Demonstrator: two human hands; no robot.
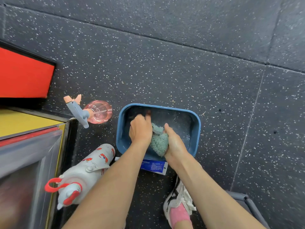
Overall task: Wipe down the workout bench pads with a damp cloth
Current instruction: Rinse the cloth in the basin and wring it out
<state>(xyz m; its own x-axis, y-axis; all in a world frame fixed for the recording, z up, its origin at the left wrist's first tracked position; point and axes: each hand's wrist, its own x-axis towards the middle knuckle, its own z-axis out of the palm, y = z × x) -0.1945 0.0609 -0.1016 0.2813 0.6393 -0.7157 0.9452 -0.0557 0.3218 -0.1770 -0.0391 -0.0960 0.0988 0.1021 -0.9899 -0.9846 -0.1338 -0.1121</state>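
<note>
Cloth location: I see the cloth, a pale green nubby bundle, inside the basin, toward the basin's near edge. Whether its underside touches the basin bottom I cannot tell.
Basin location: on the floor, near the corner of the bench pads. A spray bottle sits off the basin's far left corner and a water bottle off its near left corner. A blue packet shows from under its near edge.
Left hand: knuckles up, fingers curled down onto the left side of the cloth, gripping it.
Right hand: palm turned inward, cupped round the right side of the cloth, pressing it toward the left hand.
Weight: I judge it light when dry and noticeably heavier soaked. Glints in the basin suggest water.
Stiffness: none. It is fully limp and takes the shape of the grip.
Surface: the nubby pile should give good friction, so I expect little slip even when wet.
Fragility: low. It tolerates hard squeezing and twisting.
Where to hold: take the bunched body at both ends for wringing. For wiping, fold it into a flat pad and press with the palm, not the fingertips.
Caution: if wrung too little it will drip on the floor between the basin and the pads. I would squeeze it over the basin until it is only damp.
</note>
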